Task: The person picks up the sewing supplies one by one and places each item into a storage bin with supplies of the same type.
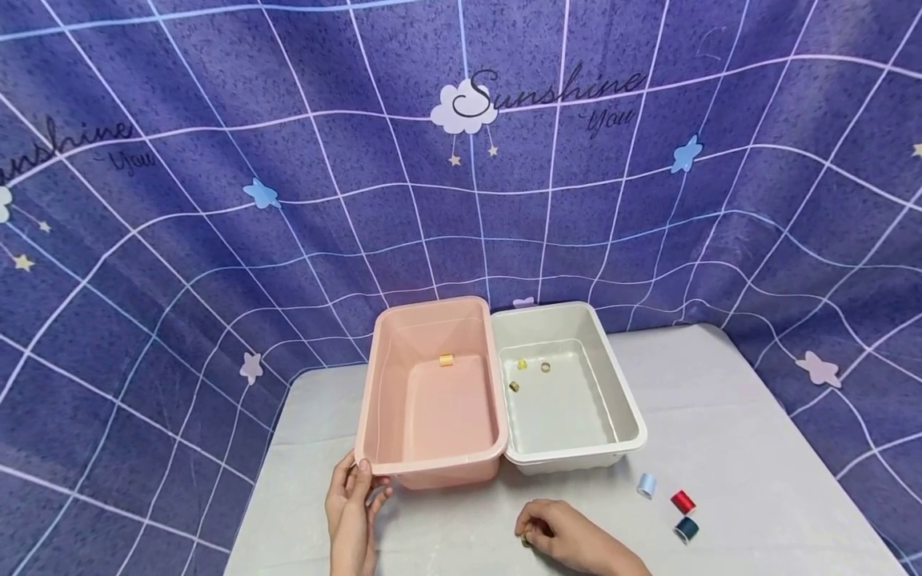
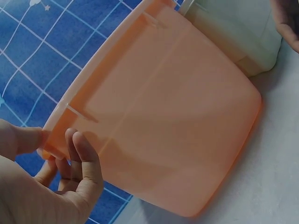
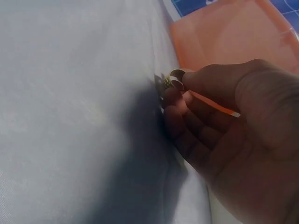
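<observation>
My left hand [image 1: 351,508] pinches the near left corner of the pink plastic bin [image 1: 432,466], thumb over the rim and some fingers below it. Between the thumb and fingers of my right hand [image 1: 565,534] is a small gold ring thimble [image 3: 167,83] with a dimpled band, held low by the table cloth in front of the bins. A yellow thread spool [image 1: 446,360] lies inside the pink bin. Beside it, the white bin [image 1: 576,458] contains two more ring-shaped pieces, one a gold ring [image 1: 545,367], and a small yellow item [image 1: 522,364] of unclear kind.
Right of the white bin, a light blue thread spool [image 1: 647,485], a red spool [image 1: 683,502] and a dark teal spool [image 1: 687,529] lie on the pale table cloth [image 1: 749,448]. A blue grid-patterned curtain [image 1: 403,216] hangs behind the bins.
</observation>
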### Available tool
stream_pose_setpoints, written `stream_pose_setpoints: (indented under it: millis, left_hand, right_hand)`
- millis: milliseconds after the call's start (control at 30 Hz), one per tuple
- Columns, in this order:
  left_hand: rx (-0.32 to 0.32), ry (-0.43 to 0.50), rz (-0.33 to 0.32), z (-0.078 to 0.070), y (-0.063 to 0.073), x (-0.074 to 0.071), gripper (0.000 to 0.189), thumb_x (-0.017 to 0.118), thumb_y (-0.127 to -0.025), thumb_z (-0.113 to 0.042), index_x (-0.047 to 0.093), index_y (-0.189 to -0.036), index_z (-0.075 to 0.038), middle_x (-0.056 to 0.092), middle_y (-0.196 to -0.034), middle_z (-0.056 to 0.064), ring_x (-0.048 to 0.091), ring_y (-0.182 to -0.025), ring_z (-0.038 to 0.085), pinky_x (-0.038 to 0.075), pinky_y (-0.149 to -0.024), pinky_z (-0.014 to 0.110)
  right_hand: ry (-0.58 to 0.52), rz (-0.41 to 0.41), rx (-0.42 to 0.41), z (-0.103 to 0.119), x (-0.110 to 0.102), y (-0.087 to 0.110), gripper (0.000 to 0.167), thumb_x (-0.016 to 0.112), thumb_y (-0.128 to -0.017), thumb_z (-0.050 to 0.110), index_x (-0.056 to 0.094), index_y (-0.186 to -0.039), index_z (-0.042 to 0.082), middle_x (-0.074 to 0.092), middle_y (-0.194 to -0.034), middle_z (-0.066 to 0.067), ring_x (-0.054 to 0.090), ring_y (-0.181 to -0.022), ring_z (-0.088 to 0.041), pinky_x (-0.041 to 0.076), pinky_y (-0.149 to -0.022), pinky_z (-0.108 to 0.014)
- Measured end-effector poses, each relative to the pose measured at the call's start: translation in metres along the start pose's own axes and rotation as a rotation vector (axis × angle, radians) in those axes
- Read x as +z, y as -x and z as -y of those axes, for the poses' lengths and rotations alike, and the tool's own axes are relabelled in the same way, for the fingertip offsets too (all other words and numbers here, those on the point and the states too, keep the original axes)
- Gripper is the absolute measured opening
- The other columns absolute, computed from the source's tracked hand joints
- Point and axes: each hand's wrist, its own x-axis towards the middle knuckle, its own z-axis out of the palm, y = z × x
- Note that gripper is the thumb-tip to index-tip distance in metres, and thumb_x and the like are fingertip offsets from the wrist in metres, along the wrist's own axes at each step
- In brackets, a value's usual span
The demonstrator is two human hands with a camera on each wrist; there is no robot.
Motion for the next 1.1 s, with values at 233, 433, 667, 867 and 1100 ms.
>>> stream_pose_setpoints:
  millis: [233,433,667,867,1100]
  left_hand:
    - [0.001,-0.004,-0.004,-0.002,0.003,0.002,0.055,0.056,-0.108,-0.035,0.038,-0.152,-0.009,0.064,-0.111,-0.004,0.065,-0.085,0.006,0.061,-0.073,0.019]
    - [0.001,-0.007,-0.001,-0.002,0.003,0.001,0.054,0.056,-0.108,-0.035,0.038,-0.152,-0.010,0.064,-0.110,-0.005,0.065,-0.085,0.007,0.061,-0.073,0.019]
    - [-0.006,-0.004,0.002,-0.002,0.002,0.001,0.055,0.057,-0.108,-0.037,0.038,-0.152,-0.011,0.064,-0.110,-0.005,0.065,-0.086,0.006,0.061,-0.074,0.019]
    - [-0.005,-0.009,0.000,-0.001,0.003,0.001,0.054,0.056,-0.109,-0.036,0.038,-0.152,-0.009,0.064,-0.109,-0.006,0.065,-0.085,0.006,0.061,-0.073,0.019]
    - [0.002,-0.008,0.007,-0.002,0.003,0.000,0.055,0.056,-0.109,-0.037,0.037,-0.152,-0.010,0.064,-0.110,-0.006,0.064,-0.086,0.006,0.061,-0.073,0.019]
  right_hand:
    - [0.059,-0.042,-0.036,0.008,-0.001,-0.001,0.008,0.069,-0.099,0.010,0.072,-0.098,0.017,0.066,-0.083,0.011,0.052,-0.075,0.009,0.050,-0.065,-0.014]
    - [0.069,-0.033,-0.026,0.022,-0.004,-0.003,0.008,0.069,-0.097,0.009,0.072,-0.098,0.017,0.068,-0.084,0.009,0.054,-0.075,0.009,0.051,-0.066,-0.015]
    - [0.098,-0.054,-0.079,0.038,-0.009,-0.004,0.005,0.069,-0.100,0.013,0.072,-0.100,0.016,0.071,-0.088,0.008,0.057,-0.078,0.008,0.054,-0.068,-0.015]
    - [0.113,-0.063,-0.116,0.046,-0.011,-0.004,0.006,0.070,-0.100,0.014,0.072,-0.103,0.018,0.071,-0.089,0.009,0.057,-0.079,0.009,0.055,-0.068,-0.015]
    - [0.137,-0.089,-0.146,0.052,-0.013,-0.006,0.006,0.070,-0.101,0.016,0.072,-0.103,0.022,0.071,-0.091,0.008,0.057,-0.082,0.009,0.055,-0.070,-0.016]
